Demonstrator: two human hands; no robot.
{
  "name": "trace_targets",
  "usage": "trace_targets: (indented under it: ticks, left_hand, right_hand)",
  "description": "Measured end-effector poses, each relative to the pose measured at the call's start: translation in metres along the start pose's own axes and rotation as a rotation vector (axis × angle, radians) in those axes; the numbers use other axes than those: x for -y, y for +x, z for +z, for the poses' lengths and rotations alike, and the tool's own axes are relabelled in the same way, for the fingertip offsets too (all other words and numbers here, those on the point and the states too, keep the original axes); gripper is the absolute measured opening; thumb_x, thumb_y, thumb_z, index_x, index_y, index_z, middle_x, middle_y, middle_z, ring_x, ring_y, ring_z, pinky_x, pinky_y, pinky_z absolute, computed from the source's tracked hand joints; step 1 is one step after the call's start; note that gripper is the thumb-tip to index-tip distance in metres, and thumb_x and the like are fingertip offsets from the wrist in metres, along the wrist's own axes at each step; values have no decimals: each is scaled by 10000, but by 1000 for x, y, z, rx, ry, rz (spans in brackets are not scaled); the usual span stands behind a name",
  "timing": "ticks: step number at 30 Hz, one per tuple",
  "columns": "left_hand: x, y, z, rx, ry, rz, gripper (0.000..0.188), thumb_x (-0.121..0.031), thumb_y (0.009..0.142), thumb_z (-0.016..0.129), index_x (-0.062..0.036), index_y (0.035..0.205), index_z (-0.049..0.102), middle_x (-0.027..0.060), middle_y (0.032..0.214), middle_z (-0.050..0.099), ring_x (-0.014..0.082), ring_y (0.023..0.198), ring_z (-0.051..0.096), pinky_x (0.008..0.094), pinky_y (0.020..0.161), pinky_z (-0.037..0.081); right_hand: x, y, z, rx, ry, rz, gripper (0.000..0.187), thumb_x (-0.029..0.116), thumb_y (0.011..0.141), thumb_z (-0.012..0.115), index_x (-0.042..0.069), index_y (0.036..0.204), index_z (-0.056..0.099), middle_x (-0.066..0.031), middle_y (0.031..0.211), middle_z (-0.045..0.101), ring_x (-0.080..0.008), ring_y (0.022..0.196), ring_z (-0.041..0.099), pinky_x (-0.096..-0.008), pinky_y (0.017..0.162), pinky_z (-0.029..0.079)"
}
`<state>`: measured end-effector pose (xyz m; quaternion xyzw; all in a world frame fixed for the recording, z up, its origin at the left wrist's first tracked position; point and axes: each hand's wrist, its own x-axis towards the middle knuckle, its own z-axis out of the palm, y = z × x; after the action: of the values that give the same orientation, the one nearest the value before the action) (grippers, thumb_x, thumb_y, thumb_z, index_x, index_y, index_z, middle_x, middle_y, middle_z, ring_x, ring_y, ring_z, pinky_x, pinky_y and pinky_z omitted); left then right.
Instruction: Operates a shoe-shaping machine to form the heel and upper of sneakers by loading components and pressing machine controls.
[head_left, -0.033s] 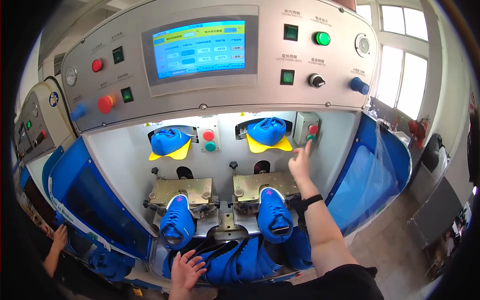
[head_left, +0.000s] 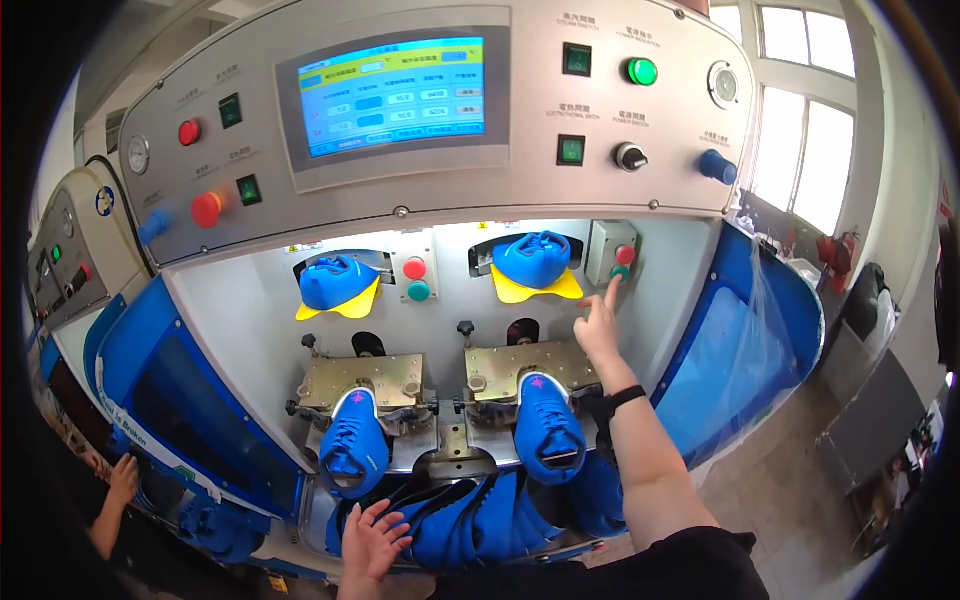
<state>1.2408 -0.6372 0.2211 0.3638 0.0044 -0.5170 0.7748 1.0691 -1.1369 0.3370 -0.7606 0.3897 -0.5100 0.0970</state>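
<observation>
My right hand [head_left: 598, 330] reaches into the machine at the right, index finger stretched up to the green button [head_left: 620, 273] under a red one. Whether the fingertip presses it, I cannot tell. My left hand [head_left: 374, 540] is palm up with fingers spread, holding nothing, in front of a row of blue shoe uppers [head_left: 470, 525]. Two more blue uppers, the left one [head_left: 352, 445] and the right one [head_left: 548, 430], sit toe-in at the metal clamps. Above, a left blue-and-yellow upper [head_left: 338, 285] and a right blue-and-yellow upper [head_left: 535, 265] hang on mounts at the back wall.
A control panel [head_left: 545, 190] with a lit screen [head_left: 390, 97] spans the top. Between the upper mounts is another button box [head_left: 417, 245]. Blue side guards, the left [head_left: 210, 370] and the right [head_left: 715, 350], flank the opening. Another person's hand [head_left: 123, 480] shows at far left.
</observation>
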Motion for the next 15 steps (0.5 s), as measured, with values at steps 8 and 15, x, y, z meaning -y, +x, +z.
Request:
trace_targets:
  ticks: [8, 15]
  left_hand:
    - [20, 27, 34, 163, 47, -118, 489, -451, 1017, 391, -51, 1274, 505, 184, 1064, 650, 328, 924, 666, 467, 788, 564]
    - [34, 28, 45, 49, 407, -25, 446, -426, 1017, 420, -26, 1133, 579, 121, 972, 654, 233, 858, 654, 361, 748, 542]
  right_hand:
    - [-46, -20, -26, -166, 123, -259, 217, -35, 839, 539, 23, 1044, 577, -150, 1376, 502, -317, 1012, 647, -362, 827, 524]
    - [-10, -219, -99, -126, 473, 128, 53, 15, 955, 505, 42, 992, 532, -34, 800, 514, -135, 655, 499, -271, 606, 423]
